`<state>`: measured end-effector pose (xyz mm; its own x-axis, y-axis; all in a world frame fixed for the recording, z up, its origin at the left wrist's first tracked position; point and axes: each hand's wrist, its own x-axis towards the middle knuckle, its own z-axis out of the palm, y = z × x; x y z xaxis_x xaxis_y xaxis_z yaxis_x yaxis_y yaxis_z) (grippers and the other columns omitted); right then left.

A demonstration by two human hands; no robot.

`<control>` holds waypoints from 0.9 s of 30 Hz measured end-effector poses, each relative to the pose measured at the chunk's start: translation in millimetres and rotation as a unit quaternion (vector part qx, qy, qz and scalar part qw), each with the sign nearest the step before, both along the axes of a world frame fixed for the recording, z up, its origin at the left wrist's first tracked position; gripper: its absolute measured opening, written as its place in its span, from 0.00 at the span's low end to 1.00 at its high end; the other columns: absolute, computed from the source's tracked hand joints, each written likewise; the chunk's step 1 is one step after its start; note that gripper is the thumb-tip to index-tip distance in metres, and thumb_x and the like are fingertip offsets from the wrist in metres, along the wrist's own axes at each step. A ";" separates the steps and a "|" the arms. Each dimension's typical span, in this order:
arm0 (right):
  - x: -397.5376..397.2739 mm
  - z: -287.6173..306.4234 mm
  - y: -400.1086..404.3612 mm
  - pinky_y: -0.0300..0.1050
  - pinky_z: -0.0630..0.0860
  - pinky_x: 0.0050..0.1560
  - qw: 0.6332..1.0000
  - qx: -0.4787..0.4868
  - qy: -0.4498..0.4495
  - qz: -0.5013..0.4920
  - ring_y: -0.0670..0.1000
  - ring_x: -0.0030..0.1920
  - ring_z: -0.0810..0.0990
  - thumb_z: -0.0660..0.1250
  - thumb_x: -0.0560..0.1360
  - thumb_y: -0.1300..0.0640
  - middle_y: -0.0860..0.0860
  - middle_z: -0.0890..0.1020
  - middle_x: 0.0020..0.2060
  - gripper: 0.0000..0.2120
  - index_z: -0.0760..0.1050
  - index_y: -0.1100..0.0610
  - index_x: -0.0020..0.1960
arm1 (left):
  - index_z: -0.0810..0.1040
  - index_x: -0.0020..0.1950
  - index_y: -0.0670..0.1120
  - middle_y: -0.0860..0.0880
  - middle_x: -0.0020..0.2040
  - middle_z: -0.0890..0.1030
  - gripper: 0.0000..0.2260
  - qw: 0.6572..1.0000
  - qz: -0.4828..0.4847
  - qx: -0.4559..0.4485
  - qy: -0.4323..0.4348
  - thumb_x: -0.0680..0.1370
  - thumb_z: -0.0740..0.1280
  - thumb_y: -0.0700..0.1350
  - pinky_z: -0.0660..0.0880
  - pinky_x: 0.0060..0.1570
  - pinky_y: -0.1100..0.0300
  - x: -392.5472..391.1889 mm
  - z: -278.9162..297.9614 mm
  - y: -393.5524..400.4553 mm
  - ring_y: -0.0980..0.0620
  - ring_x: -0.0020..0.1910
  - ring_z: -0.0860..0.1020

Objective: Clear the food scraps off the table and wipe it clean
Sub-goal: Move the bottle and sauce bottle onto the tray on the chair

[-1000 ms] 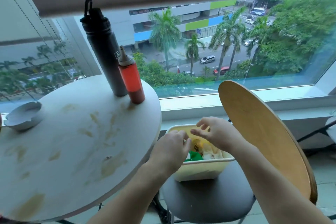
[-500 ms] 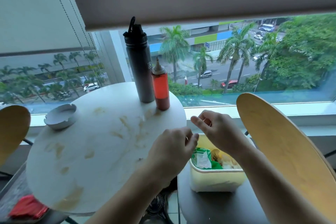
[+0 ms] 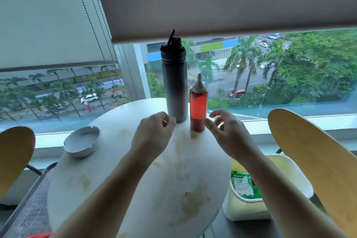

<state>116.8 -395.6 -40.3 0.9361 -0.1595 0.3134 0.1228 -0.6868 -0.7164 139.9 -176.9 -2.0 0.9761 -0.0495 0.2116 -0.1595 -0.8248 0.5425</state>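
Table (image 3: 108, 176): round, white, smeared with brownish stains across the middle and the near side.
Left hand (image 3: 152, 135): above the far part of the table, fingers loosely curled, holding nothing, just beside the base of the dark flask (image 3: 174, 87).
Right hand (image 3: 226, 133): fingers spread wide, empty, just right of the red sauce bottle (image 3: 198, 108); contact with it cannot be told.
Ashtray (image 3: 82, 142): white, on the table's left edge.
Tub (image 3: 243, 208): cream, on a seat right of the table, green wrappers inside.
Chair backs: wooden, one on each side.
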 end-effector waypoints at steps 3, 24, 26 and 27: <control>12.8 -2.6 10.4 0.46 0.76 0.46 1.000 0.013 -0.002 -0.022 0.46 0.40 0.79 0.68 0.76 0.39 0.47 0.77 0.50 0.22 0.72 0.49 0.65 | 0.83 0.54 0.50 0.51 0.51 0.85 0.11 1.000 -0.003 -0.017 0.002 0.80 0.66 0.55 0.71 0.49 0.59 27.3 2.3 16.0 0.48 0.54 0.81; 50.9 -4.1 39.3 0.46 0.70 0.42 0.995 0.032 0.055 -0.077 0.54 0.44 0.77 0.73 0.72 0.40 0.47 0.79 0.45 0.30 0.65 0.49 0.67 | 0.66 0.74 0.51 0.56 0.65 0.81 0.42 0.925 -0.190 -0.323 0.052 0.66 0.81 0.58 0.75 0.68 0.51 125.5 -21.5 -9.3 0.59 0.63 0.79; 51.5 -2.0 39.7 0.48 0.71 0.42 0.995 0.027 0.055 -0.084 0.55 0.43 0.77 0.73 0.73 0.40 0.46 0.78 0.42 0.27 0.66 0.50 0.65 | 0.69 0.71 0.51 0.56 0.62 0.82 0.43 0.923 -0.176 -0.338 0.056 0.62 0.82 0.62 0.76 0.66 0.49 127.7 -21.5 -12.6 0.58 0.61 0.80; 51.3 -0.9 40.6 0.48 0.72 0.43 0.994 0.024 0.056 -0.085 0.55 0.43 0.77 0.72 0.73 0.41 0.45 0.77 0.40 0.27 0.66 0.51 0.64 | 0.70 0.70 0.52 0.57 0.61 0.83 0.43 0.924 -0.166 -0.338 0.058 0.60 0.82 0.64 0.76 0.65 0.49 128.1 -21.9 -12.9 0.58 0.60 0.81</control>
